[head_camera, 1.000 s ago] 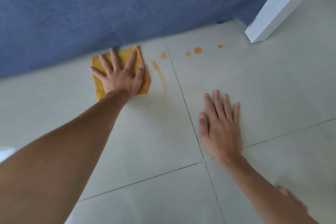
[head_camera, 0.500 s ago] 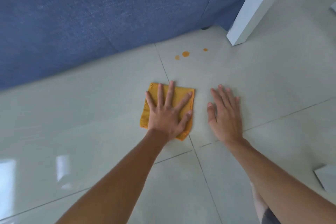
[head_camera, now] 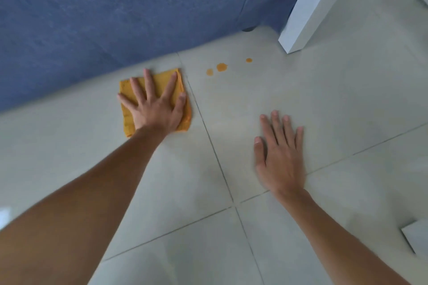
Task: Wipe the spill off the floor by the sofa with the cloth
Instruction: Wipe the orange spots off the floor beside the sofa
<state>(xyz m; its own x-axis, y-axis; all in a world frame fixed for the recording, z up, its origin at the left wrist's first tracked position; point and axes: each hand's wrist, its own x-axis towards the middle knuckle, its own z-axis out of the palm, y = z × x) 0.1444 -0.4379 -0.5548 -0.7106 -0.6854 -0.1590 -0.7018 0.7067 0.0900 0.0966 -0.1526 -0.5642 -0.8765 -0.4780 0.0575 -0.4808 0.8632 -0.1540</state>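
My left hand (head_camera: 155, 111) presses flat, fingers spread, on a folded orange cloth (head_camera: 159, 85) lying on the pale tiled floor (head_camera: 324, 111) just in front of the blue sofa (head_camera: 115, 18). The cloth sits left of a grout line. To its right, three small orange drops of spill (head_camera: 221, 67) lie on the tile close to the sofa's edge, apart from the cloth. My right hand (head_camera: 280, 157) rests palm down on the floor further right and nearer to me, holding nothing.
A white furniture leg (head_camera: 305, 7) stands at the sofa's right end, with a dark sofa foot (head_camera: 247, 29) beside it. A white object's corner (head_camera: 416, 236) shows at the lower right edge.
The cloth was dragged toward me over an orange streak, then pushed back up to the sofa's edge. The streak and the drop beside it are gone; my right hand stayed on the floor.
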